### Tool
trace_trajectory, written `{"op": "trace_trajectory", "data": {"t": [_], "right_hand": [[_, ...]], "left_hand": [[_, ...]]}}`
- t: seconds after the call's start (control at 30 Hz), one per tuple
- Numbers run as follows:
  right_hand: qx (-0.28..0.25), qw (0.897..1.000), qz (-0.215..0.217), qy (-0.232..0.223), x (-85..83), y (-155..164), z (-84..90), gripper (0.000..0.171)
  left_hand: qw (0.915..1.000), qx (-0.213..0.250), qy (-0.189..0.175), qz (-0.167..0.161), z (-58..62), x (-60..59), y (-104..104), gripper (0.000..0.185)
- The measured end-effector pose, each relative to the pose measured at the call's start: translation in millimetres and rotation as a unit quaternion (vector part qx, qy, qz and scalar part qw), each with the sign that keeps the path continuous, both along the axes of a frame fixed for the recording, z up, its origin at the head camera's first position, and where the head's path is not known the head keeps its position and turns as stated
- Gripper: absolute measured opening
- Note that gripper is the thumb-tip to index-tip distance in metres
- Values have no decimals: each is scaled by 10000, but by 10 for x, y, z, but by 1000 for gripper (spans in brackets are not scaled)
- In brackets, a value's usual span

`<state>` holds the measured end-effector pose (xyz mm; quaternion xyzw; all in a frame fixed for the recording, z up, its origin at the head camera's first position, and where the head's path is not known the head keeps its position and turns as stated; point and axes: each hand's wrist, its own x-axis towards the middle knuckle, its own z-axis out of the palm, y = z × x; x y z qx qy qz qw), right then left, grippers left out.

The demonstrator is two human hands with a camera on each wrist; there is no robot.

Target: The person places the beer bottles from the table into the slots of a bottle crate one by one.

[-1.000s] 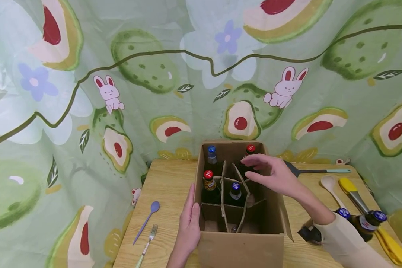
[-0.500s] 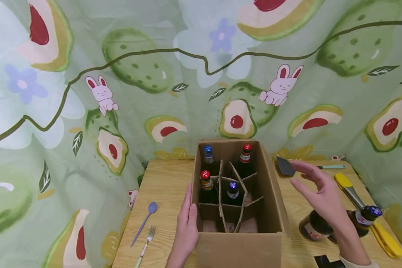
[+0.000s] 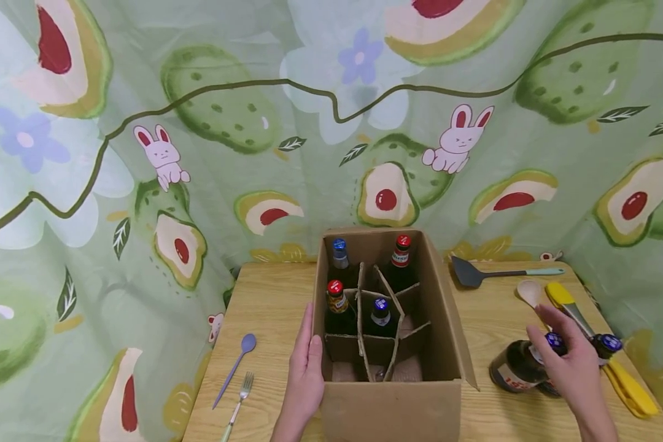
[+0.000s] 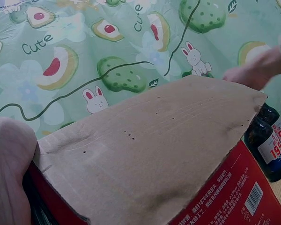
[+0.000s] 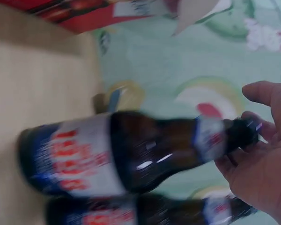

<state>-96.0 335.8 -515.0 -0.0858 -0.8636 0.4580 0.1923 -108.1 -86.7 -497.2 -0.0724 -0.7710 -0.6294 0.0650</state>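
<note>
A cardboard box (image 3: 391, 408) with cardboard dividers holds several capped beer bottles: one blue cap (image 3: 339, 245) and one red cap (image 3: 403, 241) at the back, another red cap (image 3: 335, 287) and a dark blue cap (image 3: 380, 304) nearer. Along the box's left wall my left hand (image 3: 304, 374) rests with its fingers straight. To the right of the box, two blue-capped beer bottles (image 3: 515, 367) stand side by side. My right hand (image 3: 576, 362) is at the top of the nearer one. In the right wrist view, its thumb and fingers are spread beside the bottle neck (image 5: 210, 138), not closed around it.
Left of the box lie a purple spoon (image 3: 247, 344) and a fork (image 3: 246, 385). At right are a dark spatula (image 3: 468, 274), a pale spoon (image 3: 528, 291), a yellow-headed brush (image 3: 558, 294) and yellow tongs (image 3: 632, 390). A patterned curtain (image 3: 287, 178) hangs behind the table.
My right hand has moved out of the space over the box, right and down to the standing bottles. My left hand has stayed at the box's side.
</note>
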Motion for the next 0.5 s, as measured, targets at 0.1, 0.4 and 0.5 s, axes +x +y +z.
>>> {"op": "trace_trajectory", "data": {"t": [0.1, 0.4, 0.5], "right_hand": [[-41, 9999, 141, 55, 19, 49, -227, 51], [-500, 9898, -913, 968, -14, -102, -809, 27], [-405, 9791, -1231, 1569, -30, -160, -953, 29]], "left_hand": [[10000, 3, 64, -25, 7, 3, -2, 53], [10000, 48, 50, 15, -1, 4, 3, 54], [10000, 42, 71, -4, -6, 4, 10, 54]]}}
